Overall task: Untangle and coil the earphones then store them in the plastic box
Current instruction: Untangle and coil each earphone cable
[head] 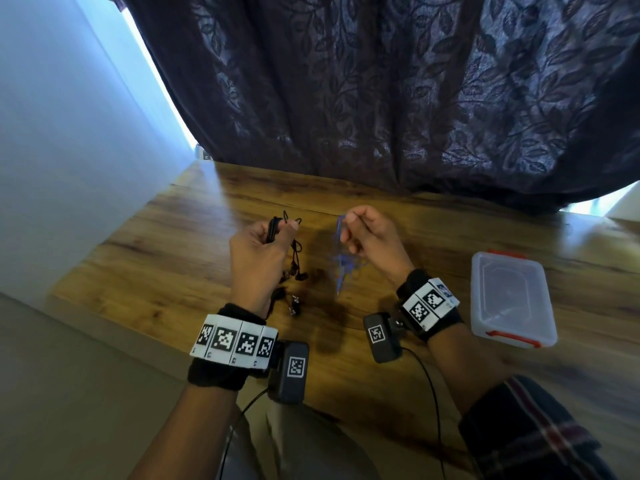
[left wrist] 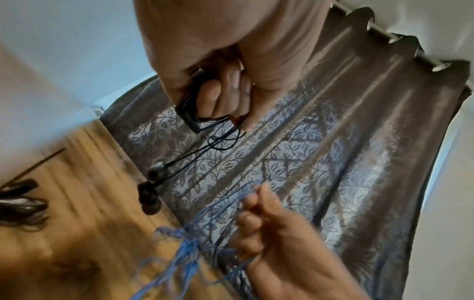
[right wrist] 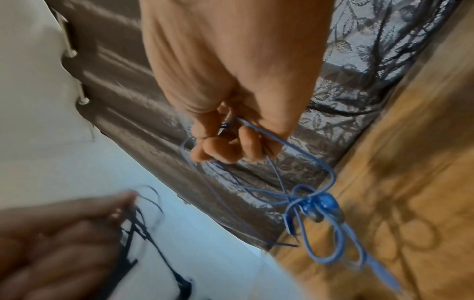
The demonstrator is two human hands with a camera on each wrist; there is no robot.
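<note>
Up above the wooden table [head: 173, 244], two sets of earphones hang apart, one in each hand. The black earphones [head: 294, 261] dangle from the left hand [head: 258, 258], whose fingers and thumb curl round a bunch of the cord; the earbuds [left wrist: 151, 190] hang below the fist and the loose end trails down toward the tabletop. The blue earphones [right wrist: 302, 201] hang in a tangled knot of loops from the right hand [head: 369, 237], which pinches the cord between thumb and curled fingers [right wrist: 218, 150]. To the right of that hand, well apart from both cords, the clear plastic box [head: 510, 299] sits on the table with its lid on and red latches at the ends. Behind the table hangs a dark leaf-patterned curtain [head: 381, 91].
</note>
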